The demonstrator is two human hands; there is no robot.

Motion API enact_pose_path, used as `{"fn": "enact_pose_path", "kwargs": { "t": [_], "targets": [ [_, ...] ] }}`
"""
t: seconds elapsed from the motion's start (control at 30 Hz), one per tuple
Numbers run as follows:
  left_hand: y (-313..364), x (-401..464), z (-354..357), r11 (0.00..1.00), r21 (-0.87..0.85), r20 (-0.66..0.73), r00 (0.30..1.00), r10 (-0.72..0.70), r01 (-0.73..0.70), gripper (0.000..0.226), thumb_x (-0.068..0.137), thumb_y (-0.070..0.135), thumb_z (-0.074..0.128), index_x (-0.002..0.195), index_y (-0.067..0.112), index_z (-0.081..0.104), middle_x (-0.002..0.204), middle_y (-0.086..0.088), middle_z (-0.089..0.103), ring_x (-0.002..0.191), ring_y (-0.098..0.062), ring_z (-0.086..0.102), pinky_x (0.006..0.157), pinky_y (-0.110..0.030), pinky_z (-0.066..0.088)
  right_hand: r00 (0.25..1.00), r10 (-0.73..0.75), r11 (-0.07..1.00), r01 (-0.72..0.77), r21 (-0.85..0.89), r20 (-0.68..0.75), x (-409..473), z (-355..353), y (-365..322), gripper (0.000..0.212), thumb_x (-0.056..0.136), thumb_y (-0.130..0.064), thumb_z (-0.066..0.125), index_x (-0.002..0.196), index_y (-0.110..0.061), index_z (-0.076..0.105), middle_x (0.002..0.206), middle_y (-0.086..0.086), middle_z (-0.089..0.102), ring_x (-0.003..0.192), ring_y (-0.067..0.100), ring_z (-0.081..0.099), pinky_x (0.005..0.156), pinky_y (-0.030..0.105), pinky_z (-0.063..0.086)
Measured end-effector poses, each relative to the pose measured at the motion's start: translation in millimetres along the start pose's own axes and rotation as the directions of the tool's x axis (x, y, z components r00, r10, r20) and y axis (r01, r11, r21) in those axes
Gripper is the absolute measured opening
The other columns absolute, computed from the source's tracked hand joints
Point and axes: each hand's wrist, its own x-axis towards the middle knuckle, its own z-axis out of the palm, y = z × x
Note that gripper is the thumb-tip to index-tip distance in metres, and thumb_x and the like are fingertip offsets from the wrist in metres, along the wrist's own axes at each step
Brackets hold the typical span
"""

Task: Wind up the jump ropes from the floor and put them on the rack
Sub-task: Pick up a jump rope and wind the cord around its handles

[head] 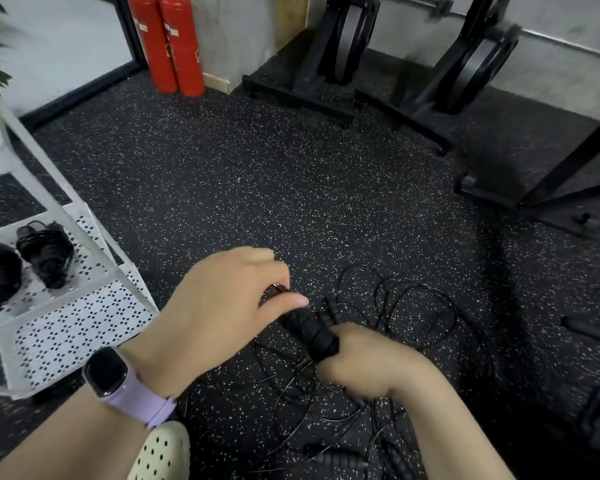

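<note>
Two black ribbed jump rope handles (314, 327) lie together between my hands, low in the middle of the view. My left hand (229, 306) pinches their upper end with thumb and curled fingers. My right hand (364, 358) grips their lower end. Thin black rope (416, 306) trails loose in loops over the speckled floor to the right and below my hands. More handles (340, 459) and tangled cord lie near the bottom edge. On the white perforated rack (73, 327) at the left sit two wound black ropes (44, 252).
Two red fire extinguishers (168, 46) stand by the far wall. Black weight-plate stands (329, 74) and a black frame leg (565, 168) occupy the back and right. A cream perforated shoe (160, 452) shows at the bottom. Open speckled floor lies ahead.
</note>
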Motion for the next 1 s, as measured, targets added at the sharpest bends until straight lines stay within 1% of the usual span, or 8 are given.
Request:
{"fn": "enact_pose_path", "kwargs": {
  "t": [0.07, 0.17, 0.33, 0.47, 0.6, 0.73, 0.87, 1.0],
  "targets": [
    [-2, 0, 3, 0.999, -0.037, 0.098, 0.995, -0.020, 0.024, 0.036, 0.089, 0.073, 0.040, 0.082, 0.040, 0.054, 0.080, 0.017, 0.050, 0.078, 0.000, 0.049, 0.068, -0.022, 0.038, 0.995, -0.019, 0.982, 0.037, -0.185, 0.100, -1, 6, -7, 0.015, 0.084, -0.021, 0.064, 0.076, -0.020, 0.052, 0.068, -0.002, 0.052, 0.060, 0.019, 0.048, 0.051, 0.027, 0.033],
    [-8, 2, 4, 0.947, -0.245, 0.288, 0.948, -0.135, 0.209, 0.043, 0.081, 0.076, 0.051, 0.072, 0.035, 0.058, 0.077, 0.017, 0.055, 0.069, 0.002, 0.052, 0.065, -0.025, 0.038, 0.971, -0.074, 0.974, 0.119, -0.191, 0.228, -9, 5, -14, 0.019, 0.084, -0.020, 0.066, 0.073, -0.021, 0.051, 0.067, -0.002, 0.056, 0.062, 0.019, 0.052, 0.051, 0.025, 0.033],
    [-20, 7, -7, 0.654, -0.604, 0.547, 0.834, -0.075, 0.455, 0.045, 0.084, 0.053, 0.074, 0.064, 0.015, 0.064, 0.060, 0.000, 0.052, 0.058, -0.013, 0.047, 0.061, -0.024, 0.040, 0.785, -0.494, 0.867, 0.413, 0.279, 0.373, -35, -4, -17, 0.027, 0.088, -0.003, 0.070, 0.096, -0.028, 0.066, 0.078, 0.021, 0.060, 0.069, 0.024, 0.054, 0.067, 0.030, 0.047],
    [-9, 6, -5, 0.387, -0.749, 0.540, 0.834, -0.115, 0.538, 0.041, 0.096, 0.042, 0.065, 0.059, 0.026, 0.061, 0.051, 0.002, 0.037, 0.051, -0.015, 0.027, 0.057, -0.035, 0.018, 0.770, -0.636, 0.607, 0.459, 0.649, 0.050, -40, -15, -5, 0.030, 0.088, 0.001, 0.065, 0.109, -0.021, 0.064, 0.071, 0.011, 0.052, 0.062, 0.020, 0.047, 0.064, 0.034, 0.043],
    [20, 12, 5, 0.337, -0.800, 0.439, 0.867, -0.237, 0.497, 0.049, 0.101, 0.052, 0.044, 0.085, 0.007, 0.054, 0.061, 0.002, 0.031, 0.057, -0.015, 0.021, 0.060, -0.040, 0.014, 0.829, -0.506, 0.424, 0.479, 0.768, -0.238, -31, -12, -2, 0.021, 0.086, -0.006, 0.068, 0.102, -0.020, 0.070, 0.065, 0.010, 0.045, 0.055, 0.016, 0.043, 0.053, 0.027, 0.036],
    [36, 15, 16, 0.384, -0.796, 0.343, 0.871, -0.352, 0.469, 0.073, 0.083, 0.089, 0.039, 0.079, 0.019, 0.058, 0.061, 0.008, 0.040, 0.052, -0.013, 0.031, 0.059, -0.035, 0.025, 0.864, -0.410, 0.273, 0.423, 0.864, -0.293, -28, -7, -6, 0.021, 0.083, -0.008, 0.070, 0.104, -0.013, 0.068, 0.071, 0.004, 0.048, 0.057, 0.016, 0.042, 0.051, 0.027, 0.030],
    [51, 11, 16, 0.723, -0.571, 0.152, 0.916, -0.372, 0.389, 0.070, 0.072, 0.094, 0.034, 0.075, 0.028, 0.058, 0.064, 0.018, 0.062, 0.056, -0.003, 0.055, 0.054, -0.019, 0.036, 0.885, -0.295, 0.444, 0.460, 0.769, -0.360, -23, -3, -10, 0.010, 0.080, -0.011, 0.067, 0.087, -0.012, 0.060, 0.066, 0.002, 0.050, 0.056, 0.015, 0.043, 0.049, 0.027, 0.034],
    [56, 12, 18, 0.700, -0.541, 0.165, 0.875, -0.454, 0.465, 0.070, 0.058, 0.096, 0.040, 0.076, 0.033, 0.065, 0.069, 0.023, 0.067, 0.063, 0.001, 0.062, 0.054, -0.019, 0.042, 0.835, -0.245, 0.802, 0.460, 0.382, -0.492, -17, 9, -13, 0.026, 0.083, -0.014, 0.067, 0.106, -0.026, 0.064, 0.070, -0.005, 0.064, 0.057, 0.013, 0.051, 0.050, 0.037, 0.043]
  ]
}}
